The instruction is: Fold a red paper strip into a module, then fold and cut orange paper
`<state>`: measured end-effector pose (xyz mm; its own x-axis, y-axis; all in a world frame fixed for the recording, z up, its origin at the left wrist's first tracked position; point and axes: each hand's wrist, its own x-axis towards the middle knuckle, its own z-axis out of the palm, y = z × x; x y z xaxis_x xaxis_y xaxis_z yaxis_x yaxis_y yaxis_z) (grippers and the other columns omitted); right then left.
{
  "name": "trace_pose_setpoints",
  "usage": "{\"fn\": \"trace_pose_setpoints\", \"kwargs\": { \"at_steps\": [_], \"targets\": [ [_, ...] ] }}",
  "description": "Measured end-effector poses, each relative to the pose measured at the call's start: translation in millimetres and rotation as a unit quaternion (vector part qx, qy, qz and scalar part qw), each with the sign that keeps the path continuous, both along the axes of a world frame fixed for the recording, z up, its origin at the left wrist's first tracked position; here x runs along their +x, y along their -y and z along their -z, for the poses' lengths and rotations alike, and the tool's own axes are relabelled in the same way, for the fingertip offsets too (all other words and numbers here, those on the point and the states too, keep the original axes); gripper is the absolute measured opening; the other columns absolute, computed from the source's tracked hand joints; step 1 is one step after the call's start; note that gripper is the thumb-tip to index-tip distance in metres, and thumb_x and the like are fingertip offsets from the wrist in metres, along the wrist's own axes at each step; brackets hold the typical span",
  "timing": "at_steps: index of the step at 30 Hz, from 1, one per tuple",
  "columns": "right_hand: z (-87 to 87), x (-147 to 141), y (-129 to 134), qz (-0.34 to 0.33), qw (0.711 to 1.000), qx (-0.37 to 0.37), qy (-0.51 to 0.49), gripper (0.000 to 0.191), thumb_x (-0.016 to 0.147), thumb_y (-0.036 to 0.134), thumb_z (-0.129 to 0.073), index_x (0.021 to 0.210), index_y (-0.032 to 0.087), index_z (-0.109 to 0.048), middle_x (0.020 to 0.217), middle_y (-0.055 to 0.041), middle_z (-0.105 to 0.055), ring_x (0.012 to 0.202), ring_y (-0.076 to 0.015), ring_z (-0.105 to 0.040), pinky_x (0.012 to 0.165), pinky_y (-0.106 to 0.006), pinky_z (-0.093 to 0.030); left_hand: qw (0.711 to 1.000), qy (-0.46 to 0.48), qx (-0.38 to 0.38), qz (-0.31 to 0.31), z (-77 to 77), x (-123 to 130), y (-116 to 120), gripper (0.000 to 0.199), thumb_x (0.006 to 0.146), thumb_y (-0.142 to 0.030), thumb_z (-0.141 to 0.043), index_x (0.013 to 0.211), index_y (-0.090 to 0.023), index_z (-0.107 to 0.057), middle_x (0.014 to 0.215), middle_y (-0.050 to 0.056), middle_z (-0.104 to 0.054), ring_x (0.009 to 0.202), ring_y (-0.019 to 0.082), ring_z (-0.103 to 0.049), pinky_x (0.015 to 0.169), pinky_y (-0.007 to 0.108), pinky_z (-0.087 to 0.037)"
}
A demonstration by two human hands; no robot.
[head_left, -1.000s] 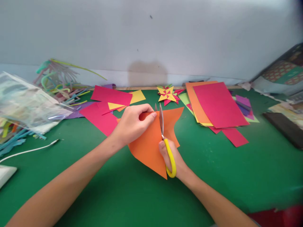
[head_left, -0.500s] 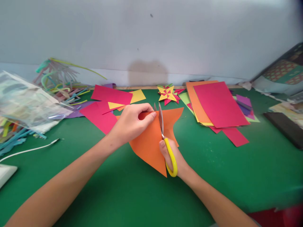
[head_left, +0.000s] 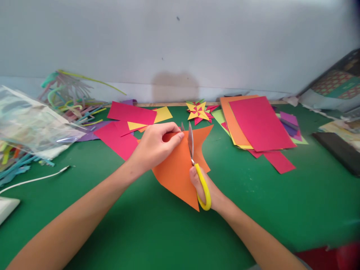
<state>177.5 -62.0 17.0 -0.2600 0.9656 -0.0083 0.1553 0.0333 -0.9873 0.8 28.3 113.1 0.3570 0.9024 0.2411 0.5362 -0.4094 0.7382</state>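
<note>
The right hand [head_left: 215,195] curls its fingers closed through the scissors [head_left: 198,171], whose parted blades straddle the orange sheet [head_left: 176,170] above the green surface [head_left: 247,221]. The sheet's right flap has swung slightly inward; the blades have barely shifted, so the cut seems hardly further along. Beyond, the left hand [head_left: 156,144] pinches the sheet's far edge, fingers closed. Farthest sits a paper star [head_left: 197,111].
</note>
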Motion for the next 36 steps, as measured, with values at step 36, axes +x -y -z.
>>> {"fn": "trace_pose_setpoints", "kwargs": {
  "at_steps": [36],
  "targets": [
    [-7.3, 0.5, -2.2, 0.056, 0.998, 0.011, 0.041, 0.056, 0.1, 0.073, -0.042, 0.075, 0.024, -0.038, 0.064, 0.0067, -0.031, 0.055, -0.0107, -0.023, 0.049, -0.026, -0.026, 1.0, -0.006, 0.007, 0.021, 2.3, 4.3, 2.7, 0.022, 0.095, -0.028, -0.057, 0.08, -0.017, -0.069, 0.076, 0.0, -0.069, 0.071, 0.015, -0.059, 0.066, 0.029, -0.04]
  ]
}}
